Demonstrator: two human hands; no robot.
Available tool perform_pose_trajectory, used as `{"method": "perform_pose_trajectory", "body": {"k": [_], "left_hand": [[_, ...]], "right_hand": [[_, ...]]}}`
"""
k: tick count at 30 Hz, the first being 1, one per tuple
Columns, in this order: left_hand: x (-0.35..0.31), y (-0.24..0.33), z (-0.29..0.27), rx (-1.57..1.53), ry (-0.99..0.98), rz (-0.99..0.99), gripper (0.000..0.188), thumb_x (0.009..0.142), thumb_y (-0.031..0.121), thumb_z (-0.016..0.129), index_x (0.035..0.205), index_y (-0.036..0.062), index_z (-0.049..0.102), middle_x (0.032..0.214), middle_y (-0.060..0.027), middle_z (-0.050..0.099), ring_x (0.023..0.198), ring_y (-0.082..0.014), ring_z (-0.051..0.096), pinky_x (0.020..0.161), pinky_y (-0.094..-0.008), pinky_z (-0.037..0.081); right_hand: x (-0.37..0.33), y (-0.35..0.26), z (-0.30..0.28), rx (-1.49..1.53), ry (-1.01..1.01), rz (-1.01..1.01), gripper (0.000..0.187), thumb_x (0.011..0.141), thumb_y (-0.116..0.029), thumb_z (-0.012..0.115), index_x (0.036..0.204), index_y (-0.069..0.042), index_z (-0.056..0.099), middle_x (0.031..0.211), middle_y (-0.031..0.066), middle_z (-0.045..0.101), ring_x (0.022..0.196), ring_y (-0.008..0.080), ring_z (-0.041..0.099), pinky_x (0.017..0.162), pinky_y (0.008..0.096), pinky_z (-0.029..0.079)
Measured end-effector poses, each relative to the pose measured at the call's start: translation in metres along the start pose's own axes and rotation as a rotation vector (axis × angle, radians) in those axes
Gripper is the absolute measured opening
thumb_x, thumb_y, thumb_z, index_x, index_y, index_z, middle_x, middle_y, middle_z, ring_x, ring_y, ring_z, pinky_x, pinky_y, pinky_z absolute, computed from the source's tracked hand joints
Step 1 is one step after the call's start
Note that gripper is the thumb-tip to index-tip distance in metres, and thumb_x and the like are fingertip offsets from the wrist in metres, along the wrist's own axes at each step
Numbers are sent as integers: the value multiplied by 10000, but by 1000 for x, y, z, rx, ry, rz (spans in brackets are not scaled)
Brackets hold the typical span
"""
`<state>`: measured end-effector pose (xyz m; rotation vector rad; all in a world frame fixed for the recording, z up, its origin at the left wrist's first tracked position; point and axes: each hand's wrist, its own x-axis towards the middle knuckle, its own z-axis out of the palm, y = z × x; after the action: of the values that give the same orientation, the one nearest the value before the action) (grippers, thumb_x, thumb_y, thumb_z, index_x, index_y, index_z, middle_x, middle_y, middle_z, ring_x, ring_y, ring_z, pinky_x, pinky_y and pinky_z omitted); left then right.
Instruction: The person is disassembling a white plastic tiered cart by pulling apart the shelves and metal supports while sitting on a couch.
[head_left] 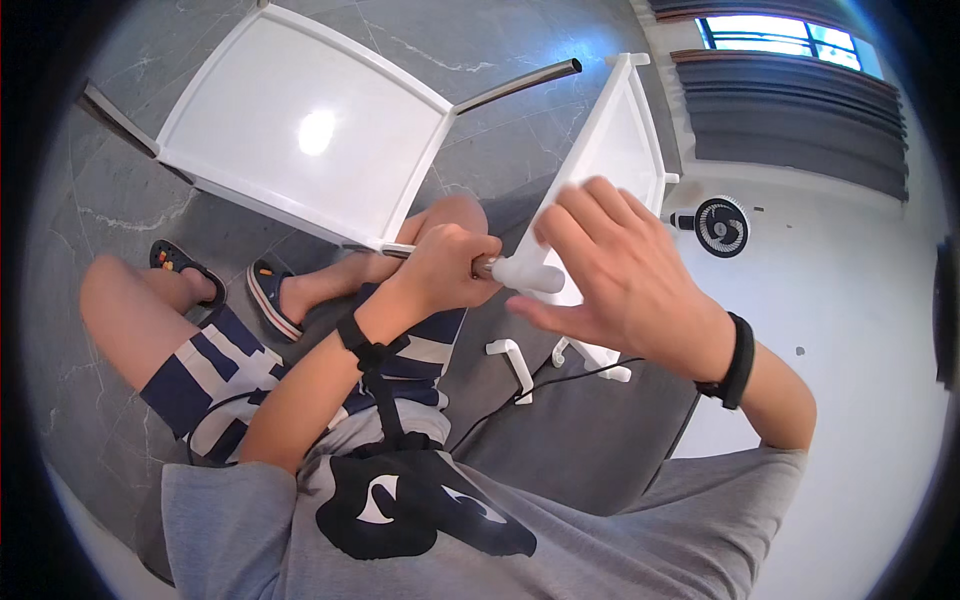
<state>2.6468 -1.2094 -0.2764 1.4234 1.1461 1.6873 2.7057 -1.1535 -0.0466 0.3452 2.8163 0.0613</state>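
Observation:
My left hand (448, 268) is closed around a metal tube (483, 267) that runs from the near right corner of a white tray-like shelf panel (300, 120). On the tube's end sits a white plastic fitting (528, 275). Just right of this fitting is my right hand (625, 285), slightly blurred, its thumb stretched out and apart from the curled fingers. It appears to hold nothing. More metal tubes, such as the far right one (520, 85), stick out of the panel's other corners.
Another white panel (605, 150) stands on the grey sofa (600, 450). Near it lie a loose white bracket (515, 370), another white fitting (610, 372) and a black cable (490, 412). Beyond are a black fan (720, 227) and a dark curtain (790, 125). Grey tiles (110, 330) cover the floor.

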Motion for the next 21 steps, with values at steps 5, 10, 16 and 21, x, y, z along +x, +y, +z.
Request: {"method": "perform_pose_trajectory", "body": {"k": [5, 10, 16, 21], "left_hand": [[1, -6, 2, 66, 1, 59, 103, 614, 98, 679, 628, 49, 589, 526, -159, 542, 513, -354, 573, 487, -401, 456], [-10, -5, 8, 89, 94, 64, 93, 613, 132, 668, 613, 65, 604, 529, -155, 556, 513, -350, 576, 492, -407, 461], [-8, -10, 5, 123, 68, 12, 86, 629, 156, 666, 620, 79, 629, 531, -148, 572, 515, -333, 589, 511, -407, 478], [-14, -12, 8, 77, 154, 80, 101, 627, 140, 673, 672, 64, 626, 561, -151, 578, 519, -332, 588, 502, -400, 459]], "right_hand": [[7, 9, 39, 25, -94, -169, 313, 712, -255, 745, 865, -27, 593, 891, 120, 597, 922, 281, 591, 946, 403, 451], [2, -5, 30, -58, -225, -180, 356, 706, -248, 742, 981, -66, 606, 868, 68, 612, 891, 237, 611, 896, 364, 471], [6, 2, 39, 122, -151, -71, 441, 662, -217, 785, 1002, -71, 545, 984, 92, 597, 981, 265, 586, 907, 367, 456], [-5, 12, 49, 30, -138, -95, 627, 627, -310, 814, 1125, -69, 518, 1254, 150, 526, 1260, 351, 441, 1076, 499, 319]]}}
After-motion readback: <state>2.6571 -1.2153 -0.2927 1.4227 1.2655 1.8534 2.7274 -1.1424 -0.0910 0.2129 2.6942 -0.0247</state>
